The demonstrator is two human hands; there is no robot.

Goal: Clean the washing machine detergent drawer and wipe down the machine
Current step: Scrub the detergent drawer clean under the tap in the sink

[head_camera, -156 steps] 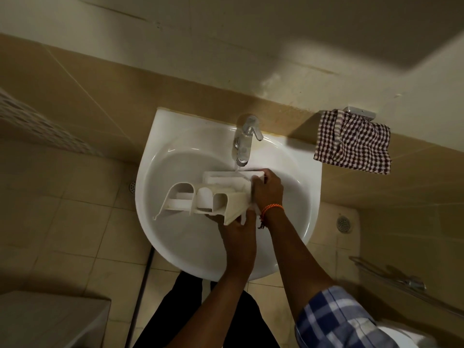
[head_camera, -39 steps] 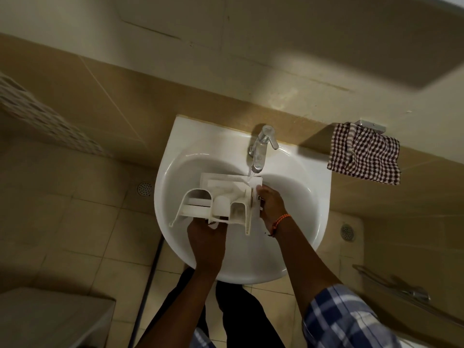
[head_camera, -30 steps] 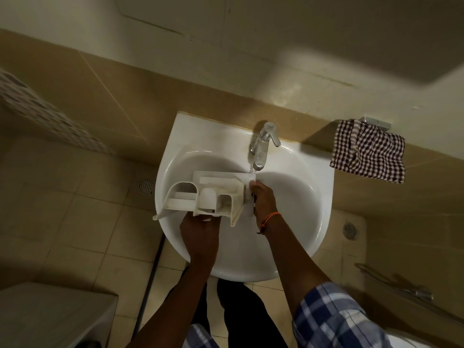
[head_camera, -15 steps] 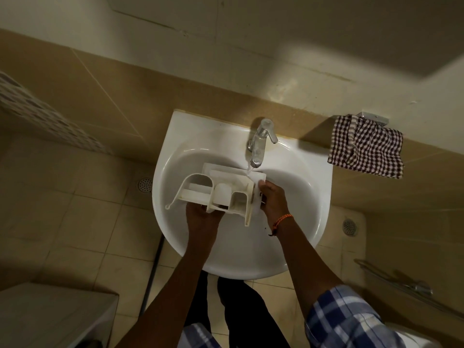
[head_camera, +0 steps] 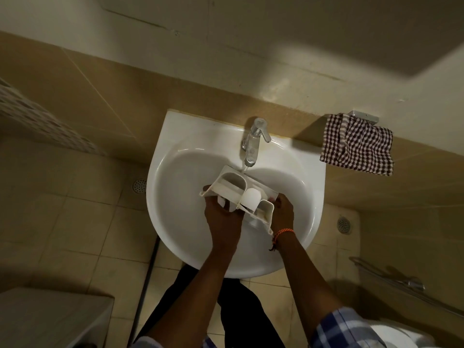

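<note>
A white plastic detergent drawer (head_camera: 238,194) with several compartments hangs tilted over the white sink (head_camera: 175,222). Its far left corner sits under the chrome tap (head_camera: 253,141), where a thin stream of water runs down onto it. My left hand (head_camera: 222,217) grips the drawer's near side from below. My right hand (head_camera: 282,212) holds its right end, with an orange thread band on that wrist. Both forearms reach in from the bottom of the view.
A checked cloth (head_camera: 356,146) hangs on a wall holder right of the sink. A white appliance top (head_camera: 50,320) shows at the lower left. A metal rail (head_camera: 401,285) and a toilet edge (head_camera: 399,335) lie at the lower right. The floor is tiled.
The drawer has been turned so its left end swings up under the tap and its right end drops toward me. Both hands moved closer together on it.
</note>
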